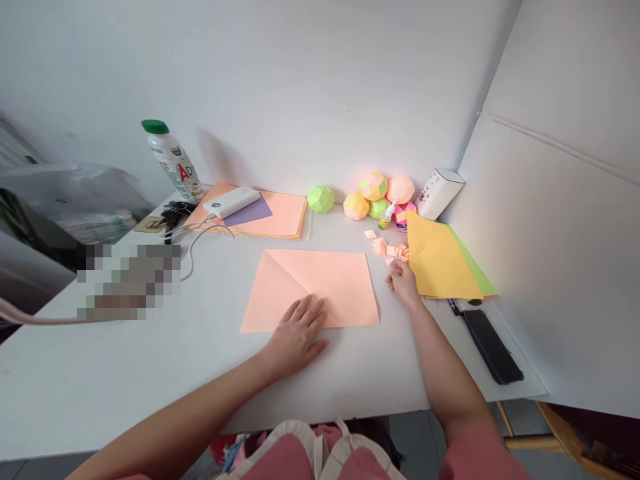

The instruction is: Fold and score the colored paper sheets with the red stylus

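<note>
A peach paper sheet [325, 280] with a diagonal crease lies flat on the white table [150, 360]. My left hand [297, 333] rests palm down on its near edge, fingers stretched out. My right hand [403, 280] is just right of the sheet, fingers curled at a cluster of small folded peach pieces [393, 250]; whether it grips one is unclear.
Yellow and green sheets [443, 263] lie at right, a black phone [493, 347] near the edge. Paper balls [373, 197], a glue bottle [386, 215] and a white cup [439, 193] stand at the back. A paper stack [280, 217], white power bank [233, 201] and bottle [173, 160] sit back left.
</note>
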### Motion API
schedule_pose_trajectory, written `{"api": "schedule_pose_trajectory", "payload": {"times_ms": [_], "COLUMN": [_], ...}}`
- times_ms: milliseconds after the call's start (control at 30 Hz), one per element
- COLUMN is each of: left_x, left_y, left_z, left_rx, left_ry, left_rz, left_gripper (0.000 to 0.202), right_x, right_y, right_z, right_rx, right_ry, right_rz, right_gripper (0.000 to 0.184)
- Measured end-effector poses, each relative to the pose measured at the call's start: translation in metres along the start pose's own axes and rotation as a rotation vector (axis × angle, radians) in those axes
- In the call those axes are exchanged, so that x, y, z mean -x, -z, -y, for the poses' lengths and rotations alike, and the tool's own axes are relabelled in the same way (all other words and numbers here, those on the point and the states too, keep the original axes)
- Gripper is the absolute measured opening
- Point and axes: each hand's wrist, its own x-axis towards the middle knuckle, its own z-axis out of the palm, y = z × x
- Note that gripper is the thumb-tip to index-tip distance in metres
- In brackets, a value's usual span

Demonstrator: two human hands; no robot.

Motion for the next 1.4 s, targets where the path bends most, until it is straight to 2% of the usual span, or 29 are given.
{"api": "schedule_pose_trajectory", "payload": {"times_ms": [100,200,333,467,733,967,1100,1200,1267,1333,1400], "left_x": [0.001,-0.001,-0.007,-0.008,0.0,0.002,0.002,0.002,0.002,0.003,0.003], "left_y": [0.006,0.013,0.019,0.021,0.03,0.038,0.04,0.038,0.035,0.032,0.03], "left_z": [-0.004,-0.004,0.003,0.003,-0.018,-0.026,-0.027,-0.026,-0.024,-0.022,-0.021], "left_rx": [-0.013,0.029,0.075,0.076,0.096,0.25,0.327,0.401,0.445,0.495,0.522], "left_ry": [-0.017,0.014,0.034,0.041,-0.066,-0.138,-0.115,-0.1,-0.09,-0.084,-0.091], "left_rz": [-0.001,-0.024,-0.024,-0.008,0.114,0.192,0.182,0.184,0.169,0.103,-0.042], "left_gripper": [0.045,0.041,0.035,0.027,0.024,0.018,0.02,0.021,0.025,0.026,0.025], "right_x": [0.006,0.021,0.042,0.057,0.053,0.057,0.057,0.054,0.049,0.046,0.046], "right_y": [0.001,-0.002,-0.014,-0.027,-0.021,-0.021,-0.018,-0.017,-0.015,-0.007,0.008], "right_z": [-0.001,0.01,0.028,0.033,0.03,0.036,0.035,0.032,0.031,0.036,0.046], "right_rx": [0.102,0.192,0.273,0.343,0.467,0.508,0.509,0.494,0.483,0.467,0.446], "right_ry": [-0.054,-0.015,0.067,0.017,-0.076,-0.082,-0.049,-0.016,0.012,0.046,0.104], "right_rz": [-0.058,-0.074,0.052,0.106,0.098,0.171,0.176,0.156,0.117,0.031,-0.128], "right_gripper": [0.038,0.036,0.024,0.036,0.045,0.027,0.028,0.025,0.029,0.034,0.03]}}
